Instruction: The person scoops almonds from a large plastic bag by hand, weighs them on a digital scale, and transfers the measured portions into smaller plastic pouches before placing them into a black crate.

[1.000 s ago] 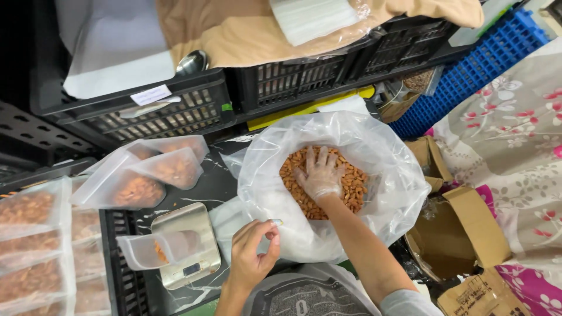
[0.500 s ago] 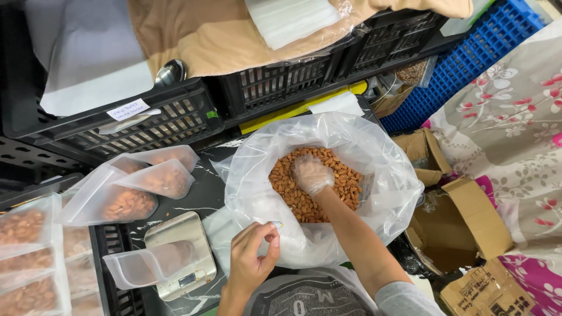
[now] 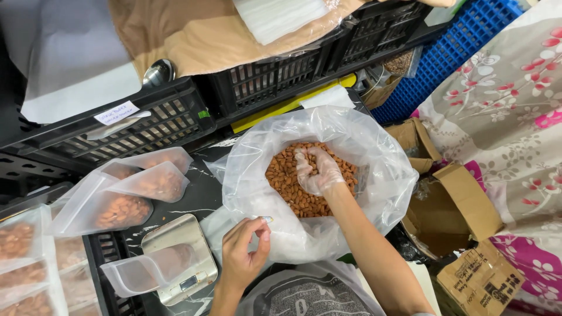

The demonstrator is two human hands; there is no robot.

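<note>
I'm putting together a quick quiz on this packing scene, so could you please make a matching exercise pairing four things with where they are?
Things:
1. right hand
2. left hand
3. empty pouch
4. filled pouches

Places:
A. lying on the small scale
B. pinching the rim of the big clear bag
C. gloved, in the almonds inside the bag
D. stacked left of the bag, beside the black crate

Pairs: 1-C, 2-B, 3-A, 4-D
</note>
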